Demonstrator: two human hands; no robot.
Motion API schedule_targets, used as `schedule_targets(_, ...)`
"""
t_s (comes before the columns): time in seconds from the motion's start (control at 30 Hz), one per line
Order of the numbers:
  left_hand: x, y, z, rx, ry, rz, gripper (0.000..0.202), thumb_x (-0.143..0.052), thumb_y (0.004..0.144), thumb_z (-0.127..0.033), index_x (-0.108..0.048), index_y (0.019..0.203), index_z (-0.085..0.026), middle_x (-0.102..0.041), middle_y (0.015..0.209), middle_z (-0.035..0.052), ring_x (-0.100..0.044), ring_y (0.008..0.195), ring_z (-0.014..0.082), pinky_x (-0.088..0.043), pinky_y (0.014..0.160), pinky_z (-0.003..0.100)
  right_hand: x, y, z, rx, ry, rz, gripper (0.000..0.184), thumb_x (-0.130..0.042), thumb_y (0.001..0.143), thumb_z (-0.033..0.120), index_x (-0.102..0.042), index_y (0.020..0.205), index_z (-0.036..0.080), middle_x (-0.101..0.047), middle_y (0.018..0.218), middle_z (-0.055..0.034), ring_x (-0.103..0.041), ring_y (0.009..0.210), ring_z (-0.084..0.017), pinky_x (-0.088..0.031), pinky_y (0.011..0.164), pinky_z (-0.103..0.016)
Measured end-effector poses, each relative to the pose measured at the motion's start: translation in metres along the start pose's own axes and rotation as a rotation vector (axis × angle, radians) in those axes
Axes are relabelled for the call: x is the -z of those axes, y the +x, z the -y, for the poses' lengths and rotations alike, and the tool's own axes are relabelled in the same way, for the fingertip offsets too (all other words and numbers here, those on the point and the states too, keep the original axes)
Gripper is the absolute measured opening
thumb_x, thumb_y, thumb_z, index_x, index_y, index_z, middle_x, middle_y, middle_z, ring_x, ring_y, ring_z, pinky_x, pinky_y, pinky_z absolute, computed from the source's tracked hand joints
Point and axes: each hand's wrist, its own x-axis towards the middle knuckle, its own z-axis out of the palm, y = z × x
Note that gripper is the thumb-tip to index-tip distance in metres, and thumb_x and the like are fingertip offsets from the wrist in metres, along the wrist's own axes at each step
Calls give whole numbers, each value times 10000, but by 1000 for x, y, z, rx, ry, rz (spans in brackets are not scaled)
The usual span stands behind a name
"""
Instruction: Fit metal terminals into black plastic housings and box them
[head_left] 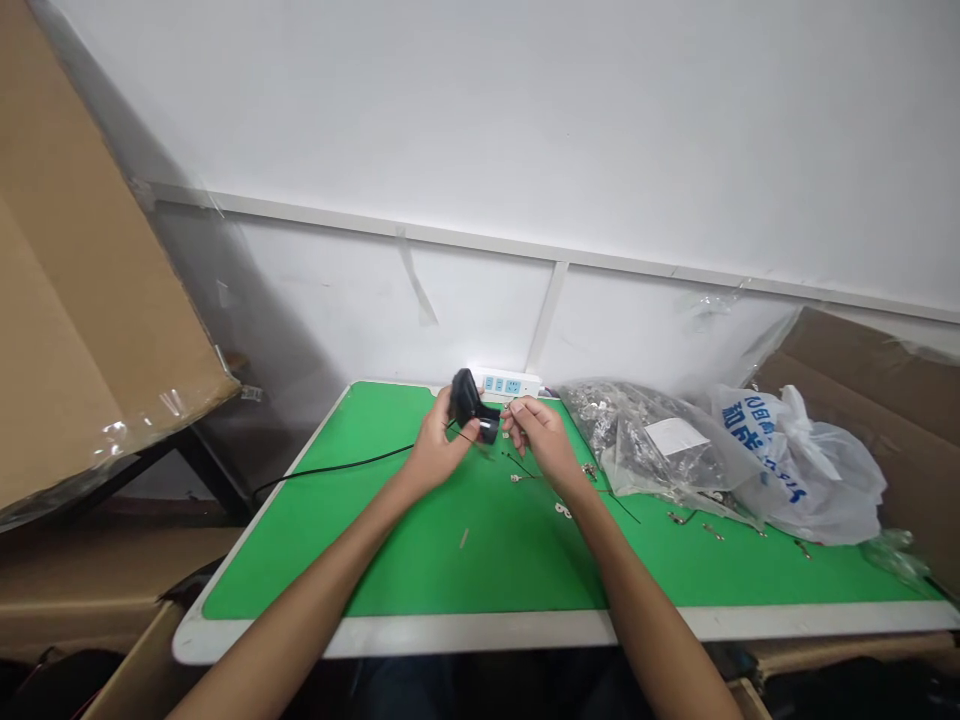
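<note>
My left hand is wrapped round a black hand-held tool with a black cable trailing off to the left over the green mat. My right hand is pinched on a small metal part with a thin black wire, held right at the tool's nose. Both hands hover over the far middle of the mat. A few small metal terminals lie on the mat beside my right wrist.
A white power strip lies at the mat's far edge. A clear bag of metal parts and a white plastic bag sit at the right. Cardboard sheets lean at the left and right.
</note>
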Motion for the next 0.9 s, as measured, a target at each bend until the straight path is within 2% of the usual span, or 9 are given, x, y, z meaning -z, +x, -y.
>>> schedule_targets(0.1, -6, 0, -3, 232, -163, -68, 499, -705, 861, -491, -664, 1228, -156, -766, 1075, 96, -722, 984, 241, -574, 927, 389, -1, 1, -2, -45, 51, -25, 466, -663, 832, 656, -684, 824, 191, -603, 657, 8, -458, 491, -107, -358, 447, -249)
schedule_targets(0.2, -13, 1, -11, 346, -238, -86, 510, -823, 744, -505, -728, 1096, -148, -759, 928, 64, -712, 849, 217, -568, 831, 344, -4, 1, -6, -79, 77, -17, 463, -686, 809, 656, -680, 804, 193, -625, 663, 2, -461, 485, -103, -361, 448, -246)
schedule_targets(0.3, -16, 3, -19, 383, -228, -84, 491, -896, 663, -487, -756, 999, -158, -751, 863, 47, -695, 789, 197, -552, 771, 310, -6, 1, -10, -108, 43, 46, 470, -693, 802, 665, -668, 741, 200, -583, 577, 16, -460, 469, -109, -382, 461, -251)
schedule_targets(0.4, -14, 4, -24, 405, -154, -32, 417, -906, 657, -484, -770, 878, -158, -722, 767, 31, -651, 703, 172, -515, 687, 283, -6, 1, -11, -123, 24, 92, 488, -697, 794, 683, -668, 714, 202, -568, 551, 17, -463, 466, -112, -396, 467, -253)
schedule_targets(0.47, -11, 5, -24, 422, -149, -17, 389, -892, 676, -487, -771, 837, -154, -708, 736, 30, -628, 677, 162, -491, 662, 276, -6, 1, -10, -141, 60, 118, 517, -702, 778, 709, -666, 723, 197, -595, 587, 5, -477, 479, -113, -402, 466, -251)
schedule_targets(0.6, -10, 5, -22, 476, -281, -67, 381, -895, 654, -465, -755, 820, -152, -712, 745, 34, -631, 686, 157, -479, 672, 273, -4, -1, -6, -153, 99, 140, 530, -743, 745, 711, -665, 816, 191, -636, 693, 1, -482, 504, -102, -387, 463, -240)
schedule_targets(0.7, -10, 6, -21, 513, -338, -53, 383, -915, 618, -444, -746, 799, -151, -689, 702, 18, -617, 651, 148, -473, 662, 269, -3, -3, -5, -96, 0, 116, 449, -746, 790, 641, -663, 860, 206, -473, 583, 73, -375, 480, -90, -304, 460, -229)
schedule_targets(0.77, -10, 6, -21, 533, -347, -33, 388, -921, 601, -439, -745, 794, -152, -683, 691, 14, -618, 642, 151, -475, 660, 273, -1, -3, -5, -33, -76, 92, 410, -719, 822, 617, -665, 850, 211, -399, 563, 85, -326, 493, -97, -262, 471, -237)
schedule_targets(0.9, -6, 8, -24, 522, -275, 25, 343, -900, 610, -416, -742, 763, -153, -676, 685, 9, -604, 636, 145, -462, 649, 266, 3, -4, -3, 101, -271, 64, 339, -674, 872, 539, -663, 802, 207, -452, 609, 57, -355, 550, -114, -274, 523, -255)
